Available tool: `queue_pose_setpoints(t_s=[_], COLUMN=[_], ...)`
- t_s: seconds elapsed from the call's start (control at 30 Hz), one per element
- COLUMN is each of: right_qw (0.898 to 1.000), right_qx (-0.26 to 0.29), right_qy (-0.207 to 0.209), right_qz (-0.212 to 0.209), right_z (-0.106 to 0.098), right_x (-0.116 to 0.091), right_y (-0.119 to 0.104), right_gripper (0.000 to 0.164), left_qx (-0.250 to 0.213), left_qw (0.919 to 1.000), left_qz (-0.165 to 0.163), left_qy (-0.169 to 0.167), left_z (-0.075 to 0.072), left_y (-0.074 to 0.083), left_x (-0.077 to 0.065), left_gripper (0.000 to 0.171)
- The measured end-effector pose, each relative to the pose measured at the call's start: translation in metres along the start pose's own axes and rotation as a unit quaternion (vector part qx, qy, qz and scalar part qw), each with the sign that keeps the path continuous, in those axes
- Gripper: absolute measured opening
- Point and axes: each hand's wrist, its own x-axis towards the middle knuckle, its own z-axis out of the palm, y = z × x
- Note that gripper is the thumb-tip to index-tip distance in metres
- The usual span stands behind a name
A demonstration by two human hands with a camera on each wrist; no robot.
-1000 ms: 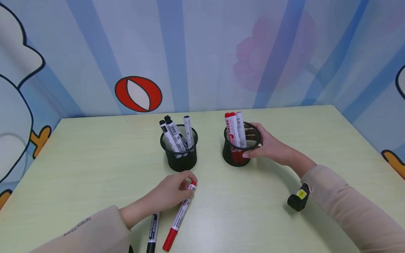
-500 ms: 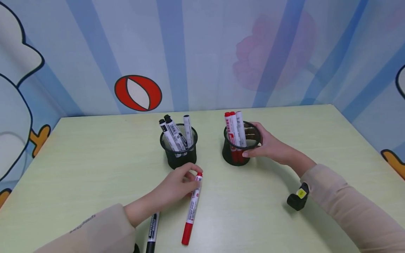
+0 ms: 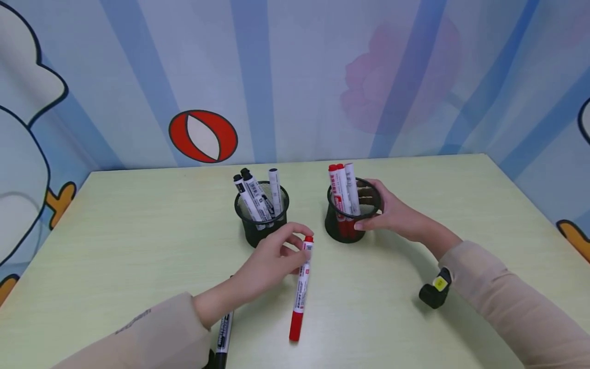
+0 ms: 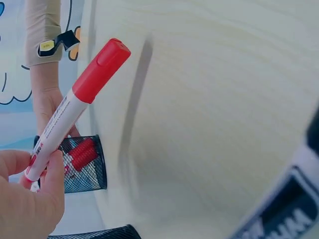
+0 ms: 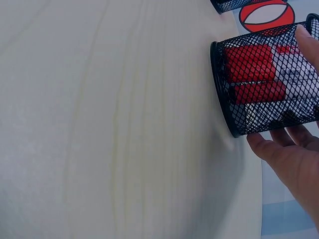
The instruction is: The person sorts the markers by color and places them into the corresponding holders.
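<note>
Between thumb and fingers, my left hand (image 3: 272, 261) pinches a red marker (image 3: 301, 292) near its upper end; the long red cap points down toward me. In the left wrist view this marker (image 4: 65, 117) is held above the table, its shadow beside it. My right hand (image 3: 392, 215) grips the right side of a black mesh pen holder (image 3: 331, 225). Inside that holder stand two red-ended markers (image 3: 338, 192) and a white-ended one (image 3: 352, 189); through the mesh, red caps (image 5: 251, 62) show at the bottom.
Left of it stands a second mesh pen holder (image 3: 258, 233) with several black-ended markers (image 3: 251, 197) and others. A black marker (image 3: 224, 333) lies near my left sleeve, partly hidden by the forearm. A patterned wall (image 3: 299, 77) borders the table's back edge.
My left hand has carried the red marker to the right and farther from me, toward the right pen holder. The right hand and its holder have stayed in place.
</note>
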Motion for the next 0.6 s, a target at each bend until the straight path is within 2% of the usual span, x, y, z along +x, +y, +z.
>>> queue_pose_setpoints(t_s=[0.37,0.6], right_qw=[1.0,1.0], right_qx=[0.001,-0.006], right_qy=[0.0,0.002], right_qz=[-0.001,-0.007], right_z=[0.001,0.001], right_x=[0.0,0.0], right_y=[0.001,0.001], right_gripper=[0.09,0.087], left_qx=[-0.013,-0.01], left_qw=[0.9989,0.9976], left_qz=[0.022,0.049], left_qy=[0.04,0.048], left_z=[0.004,0.006], left_y=[0.023,0.041], left_x=[0.004,0.008], left_gripper=[0.034,0.033])
